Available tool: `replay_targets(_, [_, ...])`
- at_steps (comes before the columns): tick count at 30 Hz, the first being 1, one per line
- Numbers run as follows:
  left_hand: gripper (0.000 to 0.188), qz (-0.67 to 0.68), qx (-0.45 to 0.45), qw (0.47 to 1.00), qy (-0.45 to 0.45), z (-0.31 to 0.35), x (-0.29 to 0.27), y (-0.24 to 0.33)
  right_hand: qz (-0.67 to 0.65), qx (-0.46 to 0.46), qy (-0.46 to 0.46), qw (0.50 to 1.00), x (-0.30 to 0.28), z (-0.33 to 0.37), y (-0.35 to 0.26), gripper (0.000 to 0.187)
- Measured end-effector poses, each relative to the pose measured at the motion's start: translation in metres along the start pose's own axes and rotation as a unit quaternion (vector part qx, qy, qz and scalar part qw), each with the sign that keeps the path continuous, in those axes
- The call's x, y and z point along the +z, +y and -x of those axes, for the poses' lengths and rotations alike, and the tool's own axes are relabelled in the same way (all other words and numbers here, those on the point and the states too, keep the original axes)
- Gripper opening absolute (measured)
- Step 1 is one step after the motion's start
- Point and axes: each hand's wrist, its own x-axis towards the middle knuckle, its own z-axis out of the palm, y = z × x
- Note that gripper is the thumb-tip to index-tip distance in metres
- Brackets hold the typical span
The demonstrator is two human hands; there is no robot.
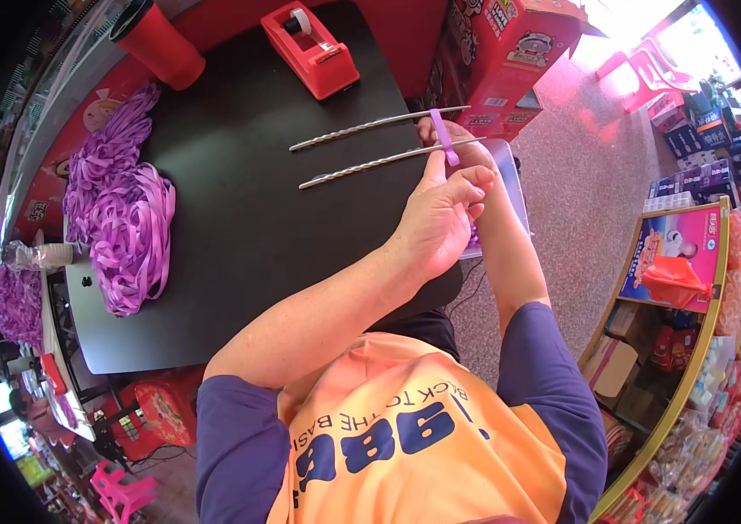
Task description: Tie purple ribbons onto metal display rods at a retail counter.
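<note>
Purple ribbon strip (443,137) is pinched in my left hand (440,218) across two metal rods (379,144) at the counter's (240,218) right edge, right hand (430,131) mostly hidden, grip unclear; I judge wrapping barely begun, ribbon pile (122,218) left untouched.

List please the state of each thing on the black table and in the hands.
Two metal rods: held side by side, ends out over the table.
Purple ribbon strip: looped around the rods.
Left hand: pinching the strip.
Right hand: gripping the rods, mostly hidden.
Ribbon pile: loose, tangled.
Tape dispenser: standing, untouched.
</note>
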Motion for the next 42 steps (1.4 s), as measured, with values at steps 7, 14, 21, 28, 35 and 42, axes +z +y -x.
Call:
replay_targets(7, [0.061, -0.003, 0.006, 1.0, -0.004, 0.001, 0.0, 0.0, -0.03, 0.042, 0.011, 0.999, -0.019, 0.0, -0.005, 0.032])
replay_targets(14, [0.063, -0.012, 0.016, 1.0, 0.006, 0.0, 0.002, -0.001, -0.027, 0.058, -0.064, 0.996, -0.023, 0.004, -0.029, 0.023])
replay_targets(21, [0.064, -0.018, 0.013, 1.0, 0.006, 0.0, 0.002, 0.0, 0.004, 0.043, -0.023, 0.999, -0.024, 0.007, -0.042, 0.019])
replay_targets(28, [0.078, -0.023, 0.008, 1.0, 0.003, 0.001, 0.004, -0.001, 0.026, 0.011, -0.006, 1.0, -0.026, 0.011, -0.047, 0.02])
replay_targets(35, [0.091, -0.006, -0.009, 1.0, 0.019, 0.003, 0.008, -0.002, -0.035, 0.064, 0.043, 0.996, -0.014, 0.023, -0.05, 0.026])
replay_targets(42, [0.087, 0.018, -0.019, 1.0, 0.007, 0.005, 0.008, -0.001, 0.059, 0.046, 0.106, 0.992, -0.011, 0.04, -0.056, 0.036])
